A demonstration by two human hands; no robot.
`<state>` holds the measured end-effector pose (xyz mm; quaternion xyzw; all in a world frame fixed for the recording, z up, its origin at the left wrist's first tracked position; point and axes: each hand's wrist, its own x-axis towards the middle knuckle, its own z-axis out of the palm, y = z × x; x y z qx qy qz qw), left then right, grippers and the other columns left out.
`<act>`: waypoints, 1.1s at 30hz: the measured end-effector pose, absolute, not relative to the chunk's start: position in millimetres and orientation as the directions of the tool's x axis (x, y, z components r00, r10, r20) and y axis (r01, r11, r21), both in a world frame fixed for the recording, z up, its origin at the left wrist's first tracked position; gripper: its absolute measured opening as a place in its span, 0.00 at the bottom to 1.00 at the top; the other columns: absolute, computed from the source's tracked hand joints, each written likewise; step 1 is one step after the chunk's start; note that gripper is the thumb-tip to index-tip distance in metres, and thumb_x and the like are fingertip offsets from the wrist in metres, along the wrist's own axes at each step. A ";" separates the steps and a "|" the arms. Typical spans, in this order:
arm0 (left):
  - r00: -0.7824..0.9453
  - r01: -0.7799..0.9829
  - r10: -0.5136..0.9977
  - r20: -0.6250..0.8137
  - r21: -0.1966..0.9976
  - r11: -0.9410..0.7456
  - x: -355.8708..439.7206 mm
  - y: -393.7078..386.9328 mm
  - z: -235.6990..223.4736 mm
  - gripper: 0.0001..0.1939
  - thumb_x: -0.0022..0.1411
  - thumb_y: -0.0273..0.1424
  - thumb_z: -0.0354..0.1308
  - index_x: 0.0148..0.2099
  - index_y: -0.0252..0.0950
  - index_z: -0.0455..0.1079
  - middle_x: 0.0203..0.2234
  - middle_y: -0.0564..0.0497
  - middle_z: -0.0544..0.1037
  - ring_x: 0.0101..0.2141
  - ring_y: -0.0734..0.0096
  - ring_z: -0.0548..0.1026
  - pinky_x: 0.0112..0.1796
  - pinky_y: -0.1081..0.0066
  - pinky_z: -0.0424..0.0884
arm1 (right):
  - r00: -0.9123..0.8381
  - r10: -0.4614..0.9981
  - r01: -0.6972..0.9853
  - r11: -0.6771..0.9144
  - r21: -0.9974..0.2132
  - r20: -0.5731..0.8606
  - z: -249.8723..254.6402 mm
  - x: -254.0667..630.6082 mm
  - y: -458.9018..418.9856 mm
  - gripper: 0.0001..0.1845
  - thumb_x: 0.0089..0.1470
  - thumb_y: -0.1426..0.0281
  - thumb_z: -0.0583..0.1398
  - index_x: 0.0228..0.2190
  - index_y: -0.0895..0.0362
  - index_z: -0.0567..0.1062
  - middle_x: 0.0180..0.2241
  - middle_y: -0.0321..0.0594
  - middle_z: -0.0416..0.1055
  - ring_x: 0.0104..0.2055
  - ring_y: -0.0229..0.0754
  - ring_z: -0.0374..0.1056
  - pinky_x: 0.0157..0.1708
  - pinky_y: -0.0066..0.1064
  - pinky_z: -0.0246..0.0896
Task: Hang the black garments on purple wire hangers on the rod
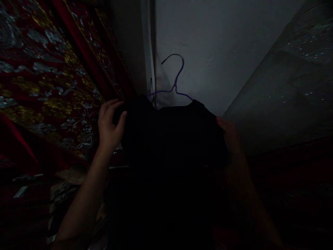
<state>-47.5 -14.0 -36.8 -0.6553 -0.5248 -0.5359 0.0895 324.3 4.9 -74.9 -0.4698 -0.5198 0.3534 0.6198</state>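
Observation:
A black shirt (177, 139) hangs on a purple wire hanger (174, 87), whose hook points up and curves to the left. The hanger's arms pass into the neck opening. At the shirt's left shoulder my left hand (110, 121) has its fingers curled over the dark cloth, with the thumb in front and somewhat apart from them. My right hand (230, 133) grips the edge of the right shoulder, its fingers partly lost in shadow. The lower part of the shirt fades into darkness.
A red panel (70, 66) with gold and silver floral patterning stands at the left. Behind the hanger is a pale wall (221, 41) with a vertical strip (151, 52) along it. Shiny translucent sheeting (288, 90) covers the right side. Dim items lie at the lower left.

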 end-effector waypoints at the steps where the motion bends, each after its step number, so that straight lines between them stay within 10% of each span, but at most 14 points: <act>1: -0.127 0.761 0.603 0.788 0.468 -0.450 -41.1 -20.0 -32.2 0.16 0.68 0.40 0.55 0.52 0.38 0.73 0.53 0.46 0.73 0.56 0.59 0.69 0.59 0.59 0.63 | 0.228 0.936 -0.016 0.280 -0.960 0.269 -73.6 323.1 -5.4 0.17 0.52 0.50 0.62 0.31 0.50 0.79 0.30 0.42 0.79 0.33 0.52 0.75 0.34 0.43 0.71; 7: 0.154 0.081 0.954 0.255 0.960 -0.270 -1.0 -60.6 -38.6 0.22 0.68 0.47 0.49 0.53 0.37 0.70 0.46 0.42 0.78 0.48 0.56 0.77 0.51 0.55 0.72 | -0.371 0.900 0.043 0.262 -0.964 0.228 -78.4 285.1 -81.0 0.10 0.52 0.59 0.65 0.29 0.51 0.77 0.31 0.38 0.76 0.31 0.44 0.71 0.30 0.34 0.65; 11: 0.277 -0.121 0.954 -0.117 0.980 0.156 2.4 -80.3 -56.8 0.19 0.64 0.43 0.57 0.52 0.39 0.70 0.31 0.48 0.73 0.31 0.66 0.75 0.38 0.61 0.76 | -0.824 0.539 0.159 0.520 -0.839 0.178 -84.4 250.4 -90.8 0.07 0.57 0.63 0.63 0.33 0.53 0.75 0.33 0.37 0.75 0.36 0.41 0.71 0.40 0.33 0.66; 17: 0.426 0.266 0.807 -0.409 0.909 0.321 -38.7 -108.3 -43.7 0.22 0.61 0.47 0.61 0.51 0.39 0.74 0.22 0.57 0.63 0.18 0.80 0.56 0.18 0.77 0.52 | -0.353 0.783 0.311 0.614 -0.725 0.512 -105.8 250.0 -29.6 0.20 0.59 0.62 0.62 0.52 0.51 0.70 0.56 0.47 0.67 0.61 0.49 0.62 0.62 0.45 0.55; 20: 0.327 0.476 0.895 -0.303 0.871 0.121 -57.7 -109.1 -24.4 0.19 0.61 0.49 0.59 0.44 0.40 0.78 0.22 0.54 0.69 0.20 0.76 0.62 0.18 0.76 0.55 | -0.415 0.778 0.301 0.607 -0.736 0.472 -118.1 251.5 -5.4 0.21 0.59 0.59 0.60 0.52 0.52 0.72 0.57 0.46 0.68 0.61 0.49 0.62 0.62 0.44 0.55; 25: 0.048 0.570 0.982 0.185 0.802 -0.179 -77.2 -74.7 -17.5 0.17 0.58 0.46 0.62 0.30 0.37 0.73 0.21 0.53 0.74 0.22 0.72 0.70 0.22 0.74 0.66 | -0.526 0.832 0.214 0.328 -0.920 0.174 -119.3 245.5 13.2 0.24 0.56 0.48 0.59 0.26 0.56 0.75 0.24 0.35 0.71 0.28 0.40 0.68 0.31 0.30 0.65; 33: -0.114 0.841 0.436 0.893 0.320 -0.436 -56.2 -64.1 -48.8 0.07 0.66 0.35 0.56 0.43 0.40 0.72 0.40 0.48 0.78 0.45 0.61 0.75 0.50 0.60 0.70 | 0.077 0.938 -0.060 0.343 -0.937 0.339 -52.9 245.0 74.3 0.27 0.42 0.45 0.67 0.32 0.55 0.78 0.33 0.41 0.78 0.41 0.48 0.75 0.40 0.36 0.71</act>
